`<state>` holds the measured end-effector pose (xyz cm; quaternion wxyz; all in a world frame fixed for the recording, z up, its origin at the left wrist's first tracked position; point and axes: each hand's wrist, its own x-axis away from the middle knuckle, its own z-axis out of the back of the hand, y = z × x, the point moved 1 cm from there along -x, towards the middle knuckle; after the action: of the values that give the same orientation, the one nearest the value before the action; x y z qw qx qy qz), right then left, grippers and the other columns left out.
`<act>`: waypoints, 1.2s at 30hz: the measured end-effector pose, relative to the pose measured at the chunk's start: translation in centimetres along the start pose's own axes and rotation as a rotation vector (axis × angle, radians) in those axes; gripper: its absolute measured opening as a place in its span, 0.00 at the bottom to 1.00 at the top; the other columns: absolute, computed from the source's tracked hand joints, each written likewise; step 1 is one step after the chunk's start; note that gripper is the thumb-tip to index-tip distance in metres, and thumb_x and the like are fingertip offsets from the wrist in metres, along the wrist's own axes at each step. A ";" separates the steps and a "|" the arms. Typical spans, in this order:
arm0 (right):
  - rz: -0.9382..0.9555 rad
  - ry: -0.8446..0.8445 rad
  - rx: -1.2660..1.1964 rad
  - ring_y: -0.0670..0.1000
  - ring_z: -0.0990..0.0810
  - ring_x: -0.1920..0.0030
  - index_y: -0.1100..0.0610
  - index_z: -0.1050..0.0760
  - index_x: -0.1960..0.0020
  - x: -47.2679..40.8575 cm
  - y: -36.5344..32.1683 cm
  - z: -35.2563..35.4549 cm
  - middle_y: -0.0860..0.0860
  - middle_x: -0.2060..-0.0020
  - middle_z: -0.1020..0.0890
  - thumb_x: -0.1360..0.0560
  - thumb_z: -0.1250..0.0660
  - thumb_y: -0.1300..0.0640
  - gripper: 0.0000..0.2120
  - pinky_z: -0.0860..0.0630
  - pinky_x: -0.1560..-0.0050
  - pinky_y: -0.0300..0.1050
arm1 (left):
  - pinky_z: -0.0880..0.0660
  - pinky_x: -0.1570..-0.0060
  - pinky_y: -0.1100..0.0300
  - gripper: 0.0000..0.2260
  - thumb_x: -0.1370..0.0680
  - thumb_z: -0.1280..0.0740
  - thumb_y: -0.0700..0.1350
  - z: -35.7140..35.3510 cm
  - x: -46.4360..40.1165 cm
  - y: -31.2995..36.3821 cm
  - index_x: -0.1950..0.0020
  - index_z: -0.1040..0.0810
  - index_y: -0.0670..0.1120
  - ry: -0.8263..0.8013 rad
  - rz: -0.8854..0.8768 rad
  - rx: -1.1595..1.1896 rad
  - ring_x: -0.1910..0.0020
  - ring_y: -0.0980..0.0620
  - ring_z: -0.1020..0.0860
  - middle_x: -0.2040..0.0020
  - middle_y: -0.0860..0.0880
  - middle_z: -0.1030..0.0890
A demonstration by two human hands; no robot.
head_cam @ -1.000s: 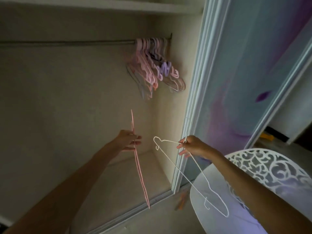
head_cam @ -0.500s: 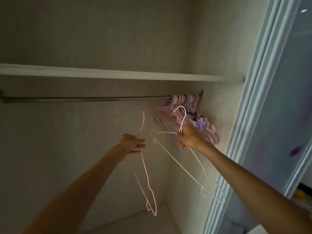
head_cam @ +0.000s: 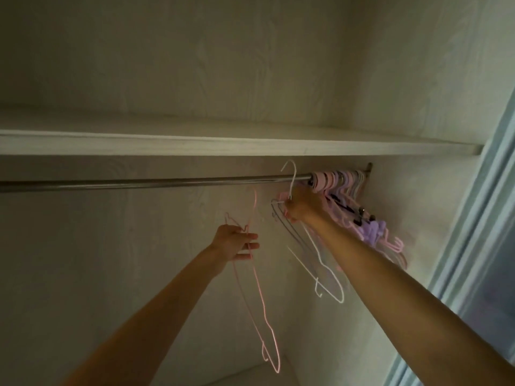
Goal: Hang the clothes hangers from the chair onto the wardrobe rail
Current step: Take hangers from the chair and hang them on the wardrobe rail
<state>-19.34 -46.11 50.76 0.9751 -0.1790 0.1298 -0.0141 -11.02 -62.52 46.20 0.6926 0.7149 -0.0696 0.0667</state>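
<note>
Your right hand (head_cam: pixel 302 208) is raised to the wardrobe rail (head_cam: pixel 156 183), its fingers curled round the neck of a white wire hanger (head_cam: pixel 328 270). The hook of that hanger rises above your knuckles and crosses the rail, its curved top standing higher than the bar and just under the shelf (head_cam: pixel 195 144); whether the hook already bears on the rail you cannot tell from this angle. The white hanger's body trails down and toward you along your right forearm, tilted, with its lower corner hanging free

Your left hand (head_cam: pixel 234 243) is lower and to the left, well apart from the rail. It holds a pink wire hanger (head_cam: pixel 259 296) with the thumb side closed on the wire near the neck while the fingertips lie fairly straight, pointing right. The pink hook stands up above the hand without reaching the bar, and the long body hangs down below the wrist

At the far right end of the rail a crowded bunch of hung hangers (head_cam: pixel 342 190), pink and lilac, sits just beside your right hand, leaning out toward the right. A pale blue door frame (head_cam: pixel 473 246) runs down the right edge
</note>
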 end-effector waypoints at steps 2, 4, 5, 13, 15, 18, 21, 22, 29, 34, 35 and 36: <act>-0.017 -0.029 0.030 0.58 0.19 0.47 0.62 0.24 0.45 -1.3 -0.2 -1.0 0.57 0.48 0.18 0.29 0.33 0.62 0.12 0.23 0.46 0.53 | 0.21 0.64 0.58 0.20 0.23 0.36 0.34 0.2 -0.7 0.2 0.32 0.33 0.34 -0.005 0.005 -0.001 0.59 0.50 0.20 0.41 0.41 0.20; -0.033 -0.067 0.085 0.59 0.20 0.45 0.62 0.24 0.49 -2.2 -0.1 -2.0 0.57 0.50 0.18 0.31 0.31 0.64 0.11 0.26 0.42 0.56 | 0.21 0.57 0.54 0.20 0.23 0.36 0.33 0.5 -1.4 0.3 0.32 0.34 0.33 0.003 0.010 -0.005 0.53 0.48 0.21 0.40 0.41 0.21; -0.027 -0.093 0.103 0.59 0.20 0.46 0.62 0.24 0.53 -2.5 0.0 -2.5 0.57 0.51 0.17 0.31 0.31 0.64 0.07 0.27 0.41 0.54 | 0.21 0.55 0.52 0.20 0.23 0.37 0.33 0.7 -1.7 0.4 0.31 0.35 0.33 0.004 0.012 -0.004 0.51 0.48 0.21 0.39 0.40 0.21; 0.133 0.242 -0.005 0.61 0.30 0.34 0.63 0.41 0.28 -2.1 1.9 -2.5 0.61 0.32 0.31 0.24 0.37 0.45 0.32 0.31 0.38 0.54 | 0.22 0.52 0.53 0.22 0.23 0.36 0.34 1.7 -3.1 0.8 0.30 0.36 0.34 -0.007 -0.014 -0.013 0.50 0.48 0.21 0.41 0.41 0.21; 0.315 0.450 0.059 0.61 0.32 0.33 0.62 0.41 0.28 -2.3 1.5 -1.0 0.61 0.33 0.32 0.25 0.35 0.47 0.32 0.33 0.37 0.53 | 0.20 0.55 0.55 0.23 0.23 0.36 0.35 1.9 -3.3 1.1 0.29 0.36 0.35 -0.016 -0.025 -0.023 0.51 0.49 0.20 0.42 0.43 0.20; 0.471 0.359 0.295 0.58 0.40 0.28 0.59 0.43 0.25 -4.8 1.2 -0.4 0.58 0.27 0.39 0.23 0.38 0.47 0.31 0.42 0.31 0.53 | 0.22 0.51 0.54 0.23 0.23 0.36 0.35 1.7 -3.6 1.5 0.29 0.37 0.35 -0.013 -0.028 -0.037 0.48 0.48 0.20 0.40 0.42 0.21; 0.513 0.306 0.416 0.57 0.41 0.27 0.56 0.38 0.27 -6.7 1.8 -1.0 0.57 0.27 0.39 0.23 0.39 0.47 0.27 0.46 0.29 0.53 | 0.23 0.50 0.53 0.23 0.23 0.36 0.35 1.4 -4.1 1.8 0.29 0.37 0.34 -0.012 -0.032 -0.048 0.46 0.47 0.20 0.40 0.41 0.21; 0.510 0.318 0.409 0.57 0.39 0.28 0.55 0.36 0.28 -7.1 2.3 -1.1 0.57 0.28 0.36 0.23 0.38 0.47 0.27 0.45 0.29 0.53 | 0.23 0.50 0.54 0.23 0.23 0.35 0.35 1.2 -4.3 1.9 0.29 0.37 0.34 -0.015 -0.031 -0.055 0.46 0.47 0.20 0.40 0.41 0.21; 0.509 0.483 0.491 0.61 0.23 0.44 0.60 0.25 0.39 -8.7 7.0 0.1 0.59 0.44 0.21 0.31 0.27 0.51 0.24 0.30 0.40 0.56 | 0.23 0.50 0.55 0.23 0.23 0.35 0.36 0.5 -5.1 2.6 0.29 0.36 0.35 -0.032 -0.040 -0.062 0.44 0.47 0.20 0.40 0.42 0.21; 0.398 0.388 0.489 0.60 0.30 0.36 0.58 0.31 0.32 -9.2 8.4 0.9 0.58 0.37 0.26 0.27 0.32 0.49 0.26 0.40 0.34 0.55 | 0.21 0.51 0.54 0.19 0.23 0.34 0.36 0.3 -5.5 2.3 0.33 0.32 0.34 -0.051 -0.036 -0.059 0.47 0.48 0.20 0.41 0.42 0.20; 0.389 0.362 0.490 0.60 0.33 0.33 0.58 0.33 0.30 -9.2 8.4 1.0 0.58 0.34 0.29 0.26 0.33 0.48 0.28 0.43 0.31 0.55 | 0.20 0.53 0.55 0.18 0.23 0.34 0.36 0.2 -5.5 2.3 0.34 0.31 0.34 -0.050 -0.029 -0.063 0.50 0.49 0.19 0.41 0.42 0.20; 0.387 0.342 0.496 0.59 0.37 0.29 0.58 0.37 0.28 -9.1 8.3 1.1 0.58 0.30 0.33 0.26 0.34 0.46 0.31 0.46 0.29 0.56 | 0.19 0.55 0.56 0.18 0.23 0.34 0.36 0.0 -5.4 2.2 0.35 0.30 0.34 -0.049 -0.018 -0.064 0.51 0.50 0.19 0.42 0.42 0.19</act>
<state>-27.96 -37.31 51.08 0.9378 0.0958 0.3152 0.1099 -16.73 -62.58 47.31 0.7136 0.6945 -0.0822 0.0406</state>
